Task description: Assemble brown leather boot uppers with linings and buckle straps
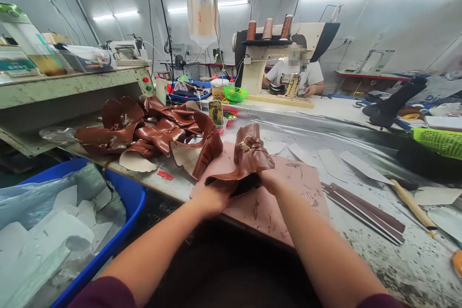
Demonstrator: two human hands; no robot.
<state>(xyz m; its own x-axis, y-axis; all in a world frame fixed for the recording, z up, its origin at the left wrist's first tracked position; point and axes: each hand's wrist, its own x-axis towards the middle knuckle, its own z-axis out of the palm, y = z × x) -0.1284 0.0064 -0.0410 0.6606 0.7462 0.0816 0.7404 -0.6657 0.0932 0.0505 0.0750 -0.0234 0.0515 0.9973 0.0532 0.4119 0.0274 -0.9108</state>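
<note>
Between my two hands is a brown leather shoe upper [252, 151] with straps and a metal buckle, held over a pinkish work mat [281, 207]. My left hand [214, 197] grips its near left edge, the fingers partly hidden under and inside the leather. At the near right edge, my right hand [269, 182] is closed on the same upper, its fingers mostly out of sight behind it. The opening facing me looks dark inside. Left of it stands another upper [205, 149] with a pale lining, beside a heap of similar brown uppers [159, 125].
A blue bin [139, 202] of white scraps stands at the left. On the right lie dark strips [364, 211], white pieces [364, 166] and a wooden-handled hammer [413, 204]. Behind are a propped phone [215, 113], a green basket [235, 94] and a co-worker [312, 74] at a sewing machine [252, 72].
</note>
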